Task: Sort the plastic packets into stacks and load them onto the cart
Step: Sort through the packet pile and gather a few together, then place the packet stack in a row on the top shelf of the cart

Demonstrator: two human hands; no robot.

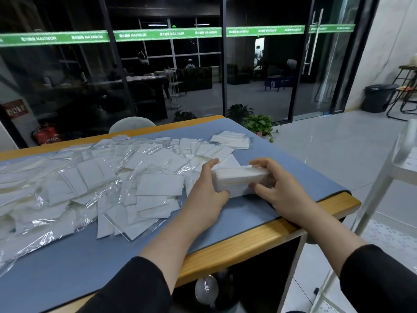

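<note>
Both hands clamp one stack [242, 180] near the counter [259, 231] edge, left hand [208, 193] on its left end, right hand [278, 188] on its right, so its long axis runs between them. Loose packets [112, 177] spread leftward behind; the cart [404, 161] stands to the right, nearer the right hand.

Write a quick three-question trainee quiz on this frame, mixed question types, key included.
1. True or false: both hands grip the stack of packets.
2. Where is the smaller finished stack? A) far end of the blue mat B) on the cart C) on the floor
3. What lies left of the left hand?

Key:
1. True; the right hand holds the other end.
2. A, on the blue mat.
3. A loose pile of unsorted packets.
</note>
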